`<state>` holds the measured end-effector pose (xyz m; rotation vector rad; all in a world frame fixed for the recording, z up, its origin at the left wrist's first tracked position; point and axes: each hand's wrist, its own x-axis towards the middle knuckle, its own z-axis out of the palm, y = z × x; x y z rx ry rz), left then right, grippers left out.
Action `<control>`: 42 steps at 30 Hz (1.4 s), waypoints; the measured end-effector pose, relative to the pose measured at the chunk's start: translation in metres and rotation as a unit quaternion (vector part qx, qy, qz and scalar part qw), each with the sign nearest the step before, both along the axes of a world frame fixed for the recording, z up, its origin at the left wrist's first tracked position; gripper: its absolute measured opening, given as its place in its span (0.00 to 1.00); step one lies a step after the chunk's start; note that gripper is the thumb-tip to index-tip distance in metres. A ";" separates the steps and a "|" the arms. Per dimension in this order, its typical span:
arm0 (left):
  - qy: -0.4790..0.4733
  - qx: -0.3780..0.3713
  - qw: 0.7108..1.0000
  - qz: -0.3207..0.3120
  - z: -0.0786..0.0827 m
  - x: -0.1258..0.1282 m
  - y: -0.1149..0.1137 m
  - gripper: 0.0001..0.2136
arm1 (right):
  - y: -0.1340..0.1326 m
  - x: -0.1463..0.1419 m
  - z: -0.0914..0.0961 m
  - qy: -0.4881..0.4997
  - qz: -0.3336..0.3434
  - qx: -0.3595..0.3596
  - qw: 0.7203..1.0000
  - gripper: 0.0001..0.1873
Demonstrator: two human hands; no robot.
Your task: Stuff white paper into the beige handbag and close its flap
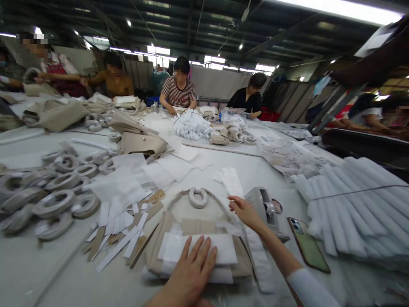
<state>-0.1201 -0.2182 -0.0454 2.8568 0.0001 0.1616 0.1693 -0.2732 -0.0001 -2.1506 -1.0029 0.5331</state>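
Both hands work over a beige bag point(194, 221) lying flat near the front edge of the bench point(249, 170). Left hand point(191, 273) is spread, palm down, fingers apart, pressing on a white foam sheet point(223, 249) that lies across the bag's lower half. Right hand point(244, 211) reaches forward with loosely curled fingers at the bag's right rim, touching a white strip point(233, 183) there; whether it pinches that strip I cannot tell.

Far left, coiled grey straps point(54, 202) crowd the bench up to its left edge. Just right of them, loose white and tan paper strips point(118, 236) fan out, touching the bag's left side. A small coiled strap point(198, 197) sits on the bag's upper part, inside its curved handle. Bare bench shows only in front of the strips, at the lower left.

Right of the bag, a grey tape dispenser point(266, 209) stands just beside the right wrist, and a phone point(308, 245) in a green case lies near it. Farther right, a stack of white foam rolls point(354, 204) fills the bench to the right edge.

Across the far edge, other people sit working among beige bags.
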 end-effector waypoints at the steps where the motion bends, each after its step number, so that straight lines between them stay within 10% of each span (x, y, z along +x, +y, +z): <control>1: -0.003 0.012 1.000 0.004 -0.002 0.002 -0.003 0.53 | -0.015 -0.002 0.000 0.006 -0.009 0.005 1.000 0.19; 10: 0.001 0.081 0.996 0.037 -0.021 0.027 -0.014 0.32 | -0.119 -0.076 -0.016 -0.119 -0.058 0.125 0.983 0.17; 16: -0.035 0.121 0.990 0.060 -0.031 0.024 -0.023 0.29 | -0.143 -0.115 -0.022 -0.327 0.094 0.217 0.915 0.11; 23: -0.029 0.100 0.993 0.051 -0.024 0.021 -0.023 0.42 | -0.115 -0.114 -0.016 -0.414 0.314 0.060 0.852 0.30; 31: 0.013 0.084 0.996 0.017 0.004 0.032 -0.022 0.31 | -0.117 -0.103 -0.045 -0.433 0.305 0.032 0.848 0.37; 42: -0.023 0.061 0.998 -0.025 -0.013 0.042 -0.013 0.31 | -0.116 -0.102 -0.079 -0.306 0.260 0.067 0.913 0.37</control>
